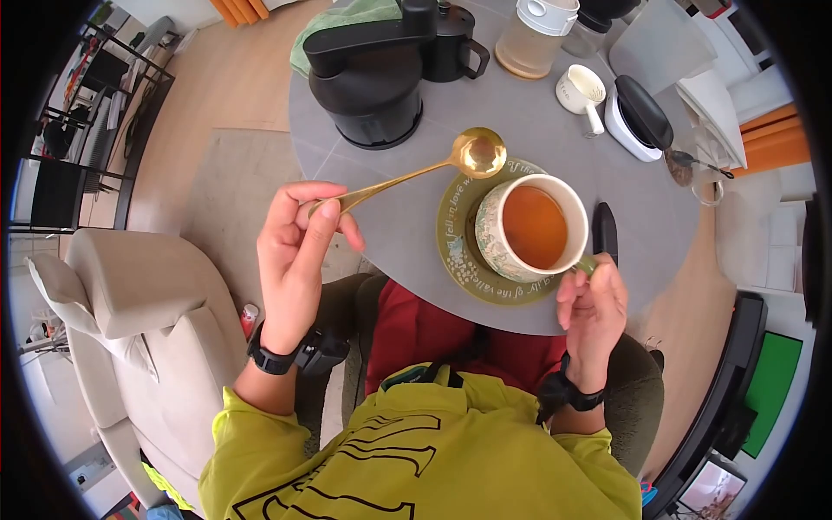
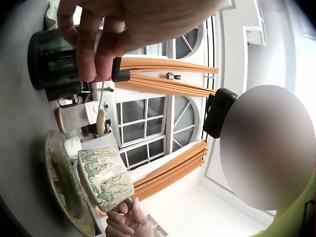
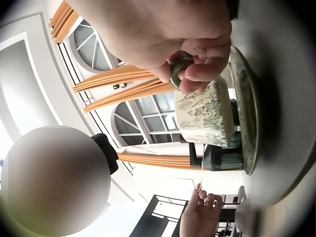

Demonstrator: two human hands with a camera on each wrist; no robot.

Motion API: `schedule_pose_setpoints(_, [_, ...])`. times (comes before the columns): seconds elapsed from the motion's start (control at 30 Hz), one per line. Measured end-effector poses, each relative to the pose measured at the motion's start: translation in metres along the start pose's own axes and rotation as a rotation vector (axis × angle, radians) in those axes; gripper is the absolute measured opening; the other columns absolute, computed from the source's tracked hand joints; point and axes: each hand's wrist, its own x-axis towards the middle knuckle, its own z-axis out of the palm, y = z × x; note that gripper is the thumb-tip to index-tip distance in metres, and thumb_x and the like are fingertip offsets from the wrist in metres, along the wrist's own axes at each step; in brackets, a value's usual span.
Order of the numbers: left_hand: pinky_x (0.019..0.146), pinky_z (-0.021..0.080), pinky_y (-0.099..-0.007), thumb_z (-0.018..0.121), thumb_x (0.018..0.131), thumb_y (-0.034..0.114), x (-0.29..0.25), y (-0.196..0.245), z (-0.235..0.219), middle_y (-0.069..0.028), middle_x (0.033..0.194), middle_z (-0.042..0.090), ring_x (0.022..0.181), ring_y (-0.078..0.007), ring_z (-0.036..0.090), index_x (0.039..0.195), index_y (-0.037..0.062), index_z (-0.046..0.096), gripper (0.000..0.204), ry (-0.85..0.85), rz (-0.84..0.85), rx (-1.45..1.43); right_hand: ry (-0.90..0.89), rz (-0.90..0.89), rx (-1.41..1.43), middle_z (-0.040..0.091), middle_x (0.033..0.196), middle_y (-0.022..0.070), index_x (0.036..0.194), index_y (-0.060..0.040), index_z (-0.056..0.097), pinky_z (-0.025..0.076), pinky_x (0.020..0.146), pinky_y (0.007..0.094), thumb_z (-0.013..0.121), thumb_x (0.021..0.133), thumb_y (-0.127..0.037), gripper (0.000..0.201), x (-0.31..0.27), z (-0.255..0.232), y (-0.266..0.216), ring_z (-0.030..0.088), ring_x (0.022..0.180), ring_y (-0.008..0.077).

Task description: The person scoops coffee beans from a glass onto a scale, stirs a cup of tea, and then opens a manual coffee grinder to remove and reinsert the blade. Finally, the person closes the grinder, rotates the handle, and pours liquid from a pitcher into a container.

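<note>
Between the thumb and fingers of my left hand (image 1: 299, 251) is the handle of a gold spoon (image 1: 407, 178), its round bowl reaching out beyond the saucer's far edge. My right hand (image 1: 596, 303) grips the green handle of a patterned teacup (image 1: 496, 227), which holds amber tea (image 1: 535, 227). The cup overlaps a green saucer (image 1: 455, 238) with lettering round its rim; in the left wrist view the cup (image 2: 104, 177) stands raised over the saucer (image 2: 64, 182). From the right wrist view, fingers curl round the cup's handle (image 3: 180, 69).
A black kettle-like appliance (image 1: 364, 95) and a black mug (image 1: 449, 43) stand on the grey round table (image 1: 364, 212). Farther right are a clear lidded jar (image 1: 533, 43), a small white cup (image 1: 579, 89) and a black-and-white container (image 1: 637, 121). A dark slim object (image 1: 605, 230) lies beside the saucer.
</note>
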Motion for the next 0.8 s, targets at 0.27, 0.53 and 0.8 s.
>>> schedule_pose_setpoints(0.27, [0.077,0.042,-0.0258,0.048,0.098,0.014,-0.001,0.005,0.002,-0.0053,0.069,0.061,0.067,-0.0124,0.058,0.107,0.0021,0.054,0.016,-0.006,0.029,-0.036,-0.009,0.057,-0.038,0.058,0.067,0.0072,0.082,-0.0048,0.053,0.036,0.041,0.0209,0.047,0.099,-0.034,0.034,0.006,0.0,0.01,0.05,0.046,0.0108])
schedule_pose_setpoints(0.53, [0.077,0.042,-0.0261,0.048,0.098,0.014,-0.003,0.006,0.003,-0.0051,0.069,0.061,0.067,-0.0122,0.058,0.107,0.0027,0.054,0.015,-0.012,0.027,-0.067,-0.051,0.094,-0.068,0.059,0.067,0.0083,0.081,-0.0043,0.053,0.039,0.042,0.0228,0.048,0.098,-0.034,0.035,0.005,0.001,0.007,0.053,0.047,0.0126])
schedule_pose_setpoints(0.8, [0.078,0.04,-0.0252,0.048,0.098,0.013,-0.006,0.01,0.005,-0.0045,0.069,0.061,0.069,-0.0111,0.058,0.107,0.0025,0.054,0.015,-0.031,0.024,-0.007,-0.082,0.153,-0.174,0.056,0.064,0.0054,0.086,-0.002,0.058,0.036,0.041,0.0218,0.048,0.098,-0.033,0.034,0.006,-0.005,-0.004,0.049,0.046,0.0098])
